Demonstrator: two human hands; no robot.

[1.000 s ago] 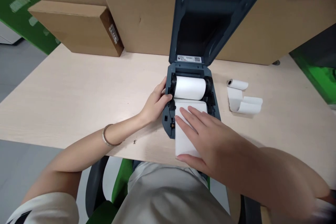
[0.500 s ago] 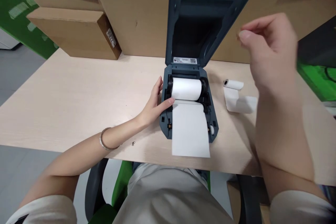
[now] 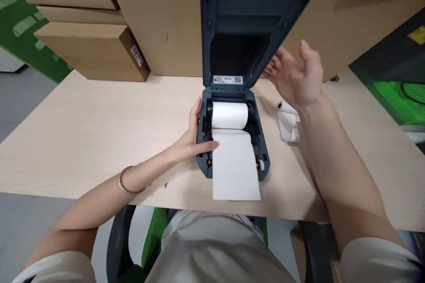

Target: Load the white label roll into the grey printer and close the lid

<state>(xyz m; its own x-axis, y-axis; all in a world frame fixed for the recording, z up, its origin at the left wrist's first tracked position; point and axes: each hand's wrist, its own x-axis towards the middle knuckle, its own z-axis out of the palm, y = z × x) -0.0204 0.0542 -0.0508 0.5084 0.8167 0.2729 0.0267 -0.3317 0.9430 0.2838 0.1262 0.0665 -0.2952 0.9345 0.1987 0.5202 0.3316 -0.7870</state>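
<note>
Head view: the left hand [image 3: 192, 137] rests flat and open on the left side of the label printer [image 3: 232, 137], thumb touching the paper strip [image 3: 235, 166]. The paper roll [image 3: 229, 115] lies in the printer's bay, axis left-right, strip running toward the person. The right hand [image 3: 297, 77], open and holding nothing, reaches beside the raised lid [image 3: 255, 17].

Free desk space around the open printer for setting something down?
Widest bare patch: desk left of the label printer, bounded by the cardboard boxes behind and the left hand. Far right edge is also bare. Crowded: right of the printer, with the loose paper roll and the right hand by the raised lid.
</note>
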